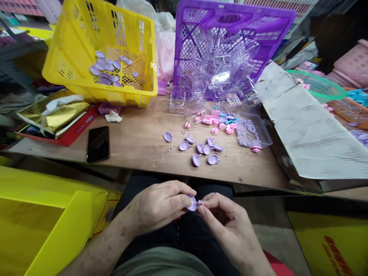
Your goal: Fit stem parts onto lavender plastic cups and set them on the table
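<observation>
Above my lap, in front of the table edge, my left hand [161,205] is closed on a small purple toy pan [192,204], a shallow round bowl. My right hand [230,220] pinches a small purple handle piece [200,203] against the pan's right rim; whether the two are joined I cannot tell. Beyond my hands, several like purple bowls [184,145] lie on the wooden table [138,142], some with handles at their rims. A transparent tray [266,140] of small purple handle pieces [245,130] stands to their right.
A yellow basket [100,90] with purple bowls stands at the back left. A purple basket [234,11] tips out transparent plastic cases [220,76]. Pink and blue toy pieces [220,120] lie before it. At left are a phone [98,144] and a red box [71,132]; cardboard [319,126] is right.
</observation>
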### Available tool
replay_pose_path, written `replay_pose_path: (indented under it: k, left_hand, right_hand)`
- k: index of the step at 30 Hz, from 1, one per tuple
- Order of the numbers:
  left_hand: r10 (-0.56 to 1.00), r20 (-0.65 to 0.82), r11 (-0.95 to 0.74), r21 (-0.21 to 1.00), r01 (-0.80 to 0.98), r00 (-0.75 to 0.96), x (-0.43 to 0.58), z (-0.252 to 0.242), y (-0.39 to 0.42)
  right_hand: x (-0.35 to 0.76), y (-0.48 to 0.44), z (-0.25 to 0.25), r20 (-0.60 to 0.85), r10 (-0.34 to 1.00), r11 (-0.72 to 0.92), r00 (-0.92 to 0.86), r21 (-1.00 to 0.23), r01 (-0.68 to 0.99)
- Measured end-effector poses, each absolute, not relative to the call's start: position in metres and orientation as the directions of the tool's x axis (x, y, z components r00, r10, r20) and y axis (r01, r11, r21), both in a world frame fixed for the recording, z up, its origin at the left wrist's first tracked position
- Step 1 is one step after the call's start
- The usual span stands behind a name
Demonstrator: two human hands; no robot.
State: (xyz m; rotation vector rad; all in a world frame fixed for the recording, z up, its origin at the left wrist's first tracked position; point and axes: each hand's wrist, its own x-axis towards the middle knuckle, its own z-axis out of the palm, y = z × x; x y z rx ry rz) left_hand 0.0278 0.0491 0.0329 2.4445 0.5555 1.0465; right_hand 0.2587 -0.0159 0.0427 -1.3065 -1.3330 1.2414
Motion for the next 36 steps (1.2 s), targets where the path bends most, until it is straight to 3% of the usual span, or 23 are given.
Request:
replay_pose_path:
  k: [8,12,15,17,23,28,31,36]
  left_hand:
    - [0.613,0.439,-0.744,0.600,0.294,0.657,0.043,0.030,0.061]
    - [0.728,0.388,-0.675,0.552,0.489,0.565,0.028,0.027,0.098]
    - [0.828,0.378,-0.559,0.510,0.654,0.413,0.015,0.015,0.138]
    - [0.843,0.359,-0.535,0.489,0.689,0.400,0.014,0.003,0.160]
    - [0.861,0.288,-0.508,0.441,0.740,0.419,0.035,-0.036,0.182]
    - [0.838,0.352,-0.543,0.453,0.707,0.418,0.036,-0.046,0.193]
    - [0.818,0.358,-0.573,0.438,0.692,0.451,0.032,-0.038,0.198]
    - [0.803,0.369,-0.593,0.417,0.689,0.468,0.033,-0.025,0.192]
  right_hand:
    - [0.265,-0.001,0.018,-0.163,0.985,-0.154,-0.056,-0.979,0.134]
    - [0.298,0.025,0.008,-0.012,0.998,-0.038,0.069,-0.922,0.386]
    - [0.326,0.046,0.002,0.134,0.984,0.037,0.119,-0.803,0.595]
    - [0.337,0.058,-0.003,0.187,0.977,0.063,0.106,-0.720,0.691]
    - [0.342,0.092,-0.013,0.261,0.958,0.080,0.115,-0.632,0.771]
    - [0.394,0.139,0.030,0.349,0.915,0.054,0.201,-0.601,0.797]
    - [0.437,0.185,0.059,0.189,0.924,-0.214,0.333,-0.465,0.859]
    - [0.460,0.243,0.064,-0.093,0.936,-0.345,0.340,-0.442,0.828]
